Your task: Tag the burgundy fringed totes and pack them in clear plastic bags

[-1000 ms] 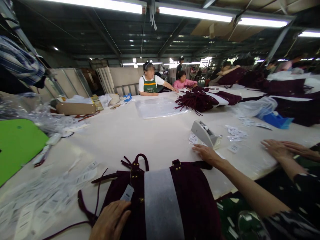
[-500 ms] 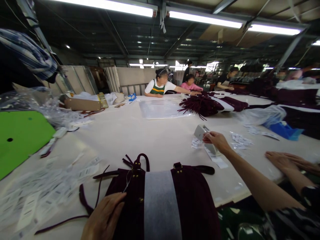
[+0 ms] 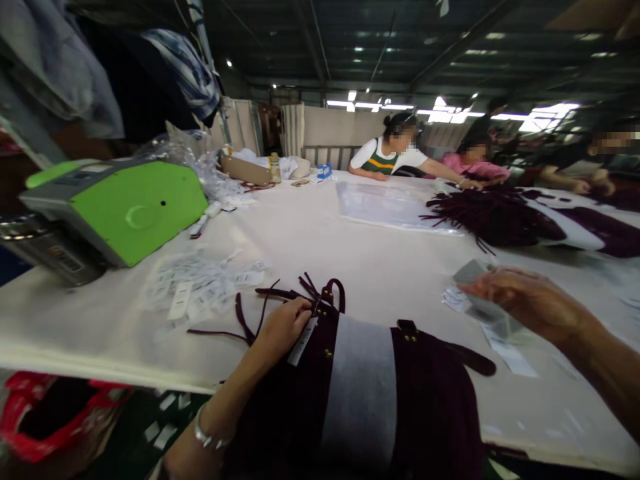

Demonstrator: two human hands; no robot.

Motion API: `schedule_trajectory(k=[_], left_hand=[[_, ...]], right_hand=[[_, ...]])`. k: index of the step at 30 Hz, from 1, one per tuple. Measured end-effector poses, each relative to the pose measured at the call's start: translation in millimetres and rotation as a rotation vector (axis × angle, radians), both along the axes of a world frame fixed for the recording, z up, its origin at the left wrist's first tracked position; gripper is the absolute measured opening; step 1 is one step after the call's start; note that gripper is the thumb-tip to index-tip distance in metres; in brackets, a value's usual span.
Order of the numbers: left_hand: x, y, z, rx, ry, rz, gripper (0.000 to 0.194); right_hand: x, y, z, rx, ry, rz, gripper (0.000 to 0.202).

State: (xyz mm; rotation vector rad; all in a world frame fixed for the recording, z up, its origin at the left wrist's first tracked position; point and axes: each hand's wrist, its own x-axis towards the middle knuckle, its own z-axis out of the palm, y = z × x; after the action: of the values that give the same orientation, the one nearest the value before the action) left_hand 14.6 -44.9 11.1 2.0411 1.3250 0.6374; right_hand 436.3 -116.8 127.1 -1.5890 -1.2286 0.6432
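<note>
A dark maroon fringed bag lies before me, with a pale grey band wrapped over its middle. My left hand is closed at the bag's upper left, its fingertips pinched by the strap loop and its brass rivets. From there a printed white tag hangs under the fingers, its thin string seemingly in the pinch. Off to the right, my right hand reaches over a small grey dispenser. Motion smears that hand, so I cannot see its grip.
Loose white labels spread on the table to the left, below a green machine and a steel flask. Flat plastic bags lie farther back. A co-worker reaches toward more maroon bags.
The view has swung left, bringing the green machine fully in. My left hand has moved up to the strap loop, and the white tag now shows. My right hand stays by the dispenser.
</note>
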Motion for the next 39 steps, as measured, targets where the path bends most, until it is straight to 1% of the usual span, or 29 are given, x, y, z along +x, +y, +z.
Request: schedule_trajectory(k=[1,2,3,5,7,9,10,12,14,15,16,18,19,21,23,24,26,28,30,32,33,34,36,37,39], left_hand=[[3,5,2.0,0.062,0.075,0.028,0.019],[7,9,3.8,0.11,0.146,0.06,0.017],[10,13,5.1,0.14,0.209,0.09,0.015],[18,21,5.8,0.154,0.297,0.121,0.018],[24,27,4.2,0.133,0.307,0.131,0.025],[27,31,1.8,0.127,0.21,0.124,0.031],[26,33,1.1,0.134,0.123,0.095,0.032],[22,34,0.9,0.128,-0.095,-0.043,0.03],[14,32,1.6,0.034,-0.303,-0.217,0.029],[9,30,1.4,-0.04,-0.386,-0.258,0.028],[3,27,0.4,-0.113,-0.447,-0.257,0.026],[-10,17,-4.3,-0.198,-0.48,-0.195,0.022],[-17,11,-7.7,-0.194,-0.454,-0.172,0.021],[-30,1,-14.3,-0.129,-0.348,-0.189,0.026],[-41,-6,-16.8,-0.046,-0.258,-0.191,0.029],[-45,-6,-15.4,-0.014,-0.237,-0.157,0.029],[-47,-2,-6.6,0.021,-0.211,-0.049,0.027],[-41,6,8.4,0.065,-0.144,0.058,0.026],[-27,14,25.4,0.161,-0.037,0.113,0.026],[-8,21,37.7,0.288,0.056,0.1,0.021],[1,24,40.2,0.341,0.091,0.076,0.019],[10,27,39.6,0.377,0.129,0.045,0.02],[23,35,29.7,0.379,0.212,-0.01,0.027],[26,40,21.7,0.339,0.247,-0.039,0.03],[25,51,3.9,0.197,0.274,-0.125,0.032]], right_hand=[[-16,-2,1.3,-0.073,0.169,0.099,0.045],[-33,-3,2.3,-0.156,0.308,0.169,0.046],[-51,-3,2.8,-0.232,0.369,0.216,0.047],[-89,0,1.6,-0.33,0.343,0.3,0.047],[-125,7,-4.1,-0.374,0.287,0.395,0.046],[-156,16,-14.9,-0.412,0.28,0.504,0.046],[-169,21,-22.2,-0.435,0.299,0.562,0.045],[-189,32,-39.5,-0.476,0.331,0.65,0.044],[-203,41,-58.6,-0.467,0.303,0.653,0.041],[-208,44,-68.3,-0.448,0.26,0.62,0.039],[-212,47,-77.6,-0.43,0.207,0.576,0.036],[-216,52,-94.9,-0.411,0.109,0.487,0.031],[-217,54,-102.2,-0.412,0.074,0.456,0.029],[-219,55,-113.2,-0.414,0.036,0.421,0.029],[-221,55,-118.2,-0.406,-0.008,0.397,0.029],[-222,55,-118.7,-0.395,-0.047,0.386,0.028],[-225,55,-117.0,-0.352,-0.157,0.364,0.026],[-228,54,-114.5,-0.293,-0.273,0.37,0.026],[-230,54,-113.4,-0.244,-0.355,0.396,0.028],[-232,55,-114.5,-0.186,-0.43,0.42,0.027],[-232,56,-115.7,-0.152,-0.471,0.423,0.027],[-232,57,-117.3,-0.12,-0.511,0.422,0.027],[-230,58,-121.0,-0.073,-0.569,0.421,0.029],[-228,58,-122.9,-0.063,-0.582,0.421,0.03],[-224,57,-126.1,-0.052,-0.57,0.421,0.028]])
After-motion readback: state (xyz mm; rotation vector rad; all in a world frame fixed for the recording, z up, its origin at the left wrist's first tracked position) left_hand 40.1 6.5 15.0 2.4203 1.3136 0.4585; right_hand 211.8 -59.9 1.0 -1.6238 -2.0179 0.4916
